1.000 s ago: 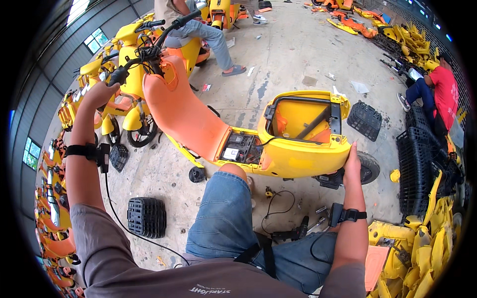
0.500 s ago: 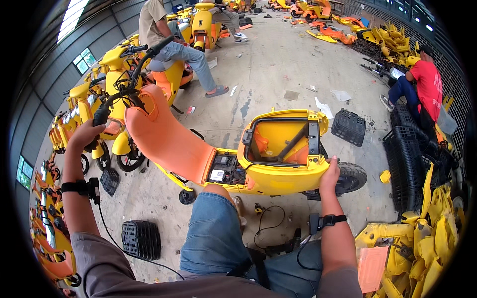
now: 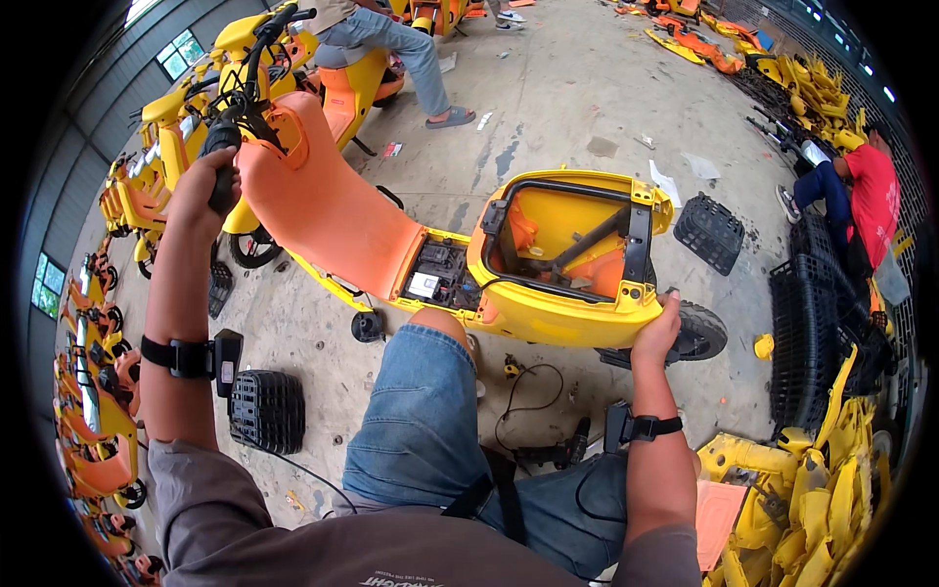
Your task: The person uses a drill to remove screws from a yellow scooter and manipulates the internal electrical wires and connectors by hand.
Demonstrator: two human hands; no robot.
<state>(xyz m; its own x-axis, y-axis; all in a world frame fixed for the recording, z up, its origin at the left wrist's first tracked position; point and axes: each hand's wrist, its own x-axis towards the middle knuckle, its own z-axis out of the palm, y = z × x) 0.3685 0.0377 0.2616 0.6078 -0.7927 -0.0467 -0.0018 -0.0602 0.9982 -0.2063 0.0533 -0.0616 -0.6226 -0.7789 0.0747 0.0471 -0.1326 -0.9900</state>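
A part-stripped electric scooter stands crosswise in front of me, with an orange front panel (image 3: pixel 333 210) and yellow rear body (image 3: pixel 558 321). My left hand (image 3: pixel 202 189) is closed round its black handlebar grip (image 3: pixel 224 184). At the tail, my right hand (image 3: pixel 655 336) grips the edge of the yellow body, above the rear wheel (image 3: pixel 706 331); some fingers are hidden beneath it. The seat is off, leaving a black-framed opening (image 3: pixel 577 277) into the yellow and orange hollow. Black electrical parts (image 3: pixel 445 266) lie exposed in the floorboard.
Black plastic crates (image 3: pixel 266 411) (image 3: pixel 709 235) lie on the concrete floor. A power drill (image 3: pixel 577 445) and cable (image 3: pixel 501 421) are by my legs. Yellow panels (image 3: pixel 812 489) pile at right near a crouching person in red (image 3: pixel 871 191). Another person (image 3: pixel 425 73) sits among parked scooters.
The view has tipped downward, so the surroundings appear higher. The handlebar and my left hand have shifted slightly right in view. Both hands keep their hold on the scooter.
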